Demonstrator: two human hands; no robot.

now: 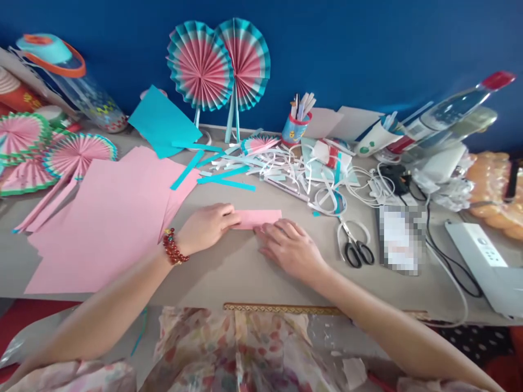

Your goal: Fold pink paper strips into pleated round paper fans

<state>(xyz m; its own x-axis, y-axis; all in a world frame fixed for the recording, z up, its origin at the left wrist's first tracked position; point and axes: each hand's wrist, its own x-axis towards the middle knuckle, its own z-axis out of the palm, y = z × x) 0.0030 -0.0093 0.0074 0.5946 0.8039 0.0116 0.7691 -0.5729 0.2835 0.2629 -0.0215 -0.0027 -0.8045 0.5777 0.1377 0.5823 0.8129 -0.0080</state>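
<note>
A narrow folded strip of pink paper (258,217) lies on the table in front of me. My left hand (208,226) has its fingers closed on the strip's left end. At the right part of the near edge, the fingers of my right hand (292,247) are bent together and press on the paper. What sits under those fingertips is partly hidden. Large pink paper sheets (118,218) are stacked to the left of my left hand. Black-handled scissors (354,245) rest on the table to the right of my right hand.
Two round pleated paper fans (201,68) lean on the blue wall. White and turquoise paper scraps (273,169) cover the table's back. A pen cup (296,129), a bottle (449,117) and cables stand or lie at the right, near a power strip (476,256). More fans (79,155) lie left.
</note>
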